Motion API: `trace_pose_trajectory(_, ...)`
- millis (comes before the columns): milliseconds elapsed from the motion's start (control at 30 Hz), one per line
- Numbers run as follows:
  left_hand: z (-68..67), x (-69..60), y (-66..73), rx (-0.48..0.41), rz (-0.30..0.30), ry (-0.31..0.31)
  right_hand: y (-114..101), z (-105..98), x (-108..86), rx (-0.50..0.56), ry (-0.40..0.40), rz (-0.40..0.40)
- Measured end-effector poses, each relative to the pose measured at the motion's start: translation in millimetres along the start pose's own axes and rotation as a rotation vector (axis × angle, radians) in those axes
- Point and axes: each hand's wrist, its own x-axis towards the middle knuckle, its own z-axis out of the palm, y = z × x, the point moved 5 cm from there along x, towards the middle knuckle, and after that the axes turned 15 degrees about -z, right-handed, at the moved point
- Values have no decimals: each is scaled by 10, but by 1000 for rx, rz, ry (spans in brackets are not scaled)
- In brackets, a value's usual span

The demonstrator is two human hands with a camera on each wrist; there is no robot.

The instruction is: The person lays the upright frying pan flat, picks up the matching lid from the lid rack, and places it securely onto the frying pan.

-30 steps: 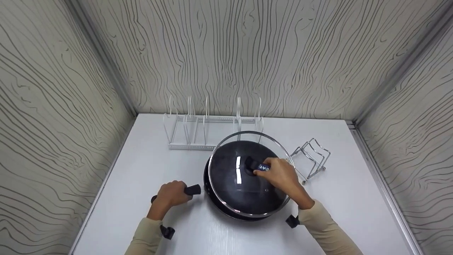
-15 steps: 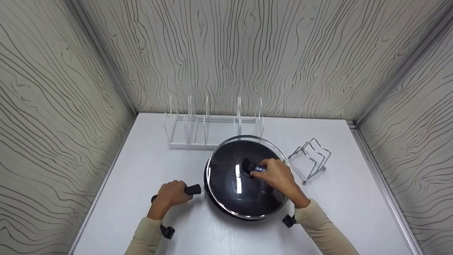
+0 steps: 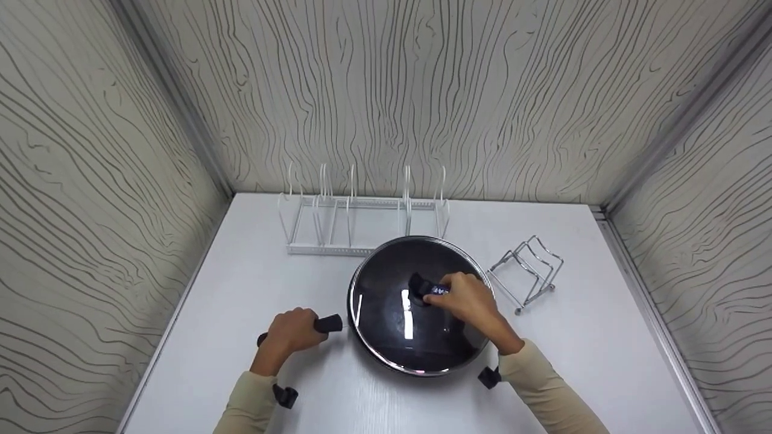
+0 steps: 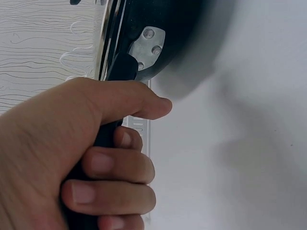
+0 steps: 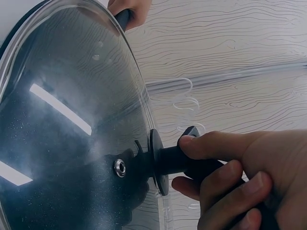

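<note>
A black frying pan [image 4: 187, 24] stands on the white table, its long black handle [image 3: 329, 323] pointing left. My left hand [image 3: 295, 330] grips that handle, fingers wrapped around it with the thumb along its top. Over the pan lies a round glass lid [image 3: 398, 337] with a metal rim; it appears seated evenly on the pan's edge. My right hand [image 3: 470, 300] holds the lid's black knob [image 5: 172, 160], fingers and thumb curled around it. In the right wrist view, a small metal steam vent [image 5: 120, 167] shows in the glass.
Behind the pan, a white wire rack [image 3: 325, 249] with several upright loops stands by the back wall. To the right sits a small chrome wire rack [image 3: 531, 271]. Wood-patterned panels [image 3: 386, 90] close in the table on the back and both sides.
My right hand has lowered the lid and shifted it slightly left and toward me, so its rim now lines up with the pan. My left hand has stayed on the handle.
</note>
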Motion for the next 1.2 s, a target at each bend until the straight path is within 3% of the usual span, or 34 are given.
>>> trace_pose_trajectory(767, -29, -33, 13, 6, -2, 11, 14, 57, 49, -8, -21, -20)
trace_pose_trajectory(1200, -27, -14, 21, -2, 7, -21, 2, -11, 33, 22, -14, -97)
